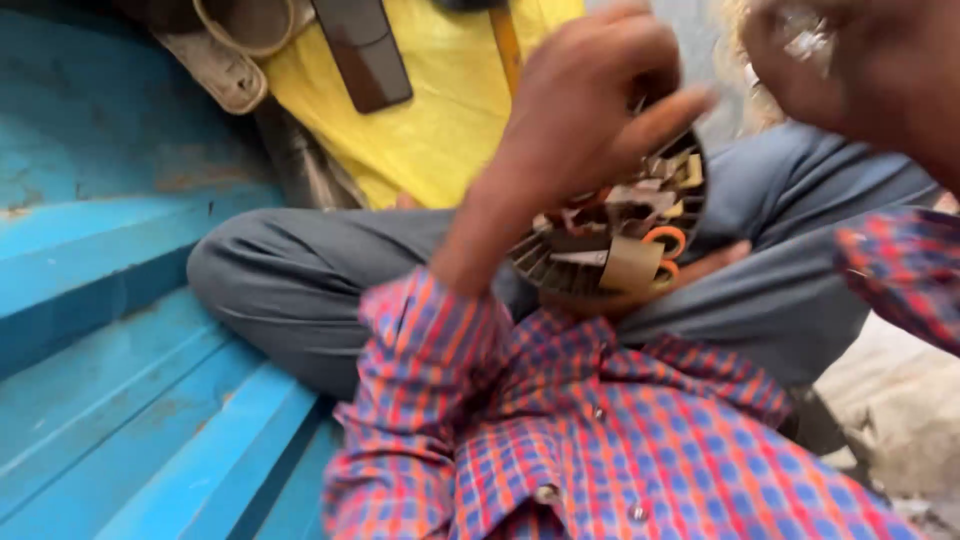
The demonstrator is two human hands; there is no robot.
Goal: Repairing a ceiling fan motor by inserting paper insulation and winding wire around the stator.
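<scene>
— What is held by the left hand (590,100)?

— A round, slotted metal core (615,235) is gripped from above, the fingers (660,120) being curled over its upper rim. Dark radial slots can be seen around it, with tan paper strips and an orange loop (665,240) tucked into them.

— Where is that core placed?

— It is held over the lap, just above the grey trousers (300,280) of the crossed legs and close to the checked red-and-blue shirt (560,450). Its lower edge seems to be rested against the leg, though contact cannot be told for certain because of blur.

— And the right hand (860,70)?

— It is raised at the upper right corner, well apart from the core's face. It is blurred and cut by the frame edge, so whether anything is pinched in it cannot be told.

— What is seen around?

— A blue painted stepped surface (110,300) is seen at the left. A yellow cloth (430,130) is spread behind the knees, with a dark flat bar (362,50) lying on it.
</scene>
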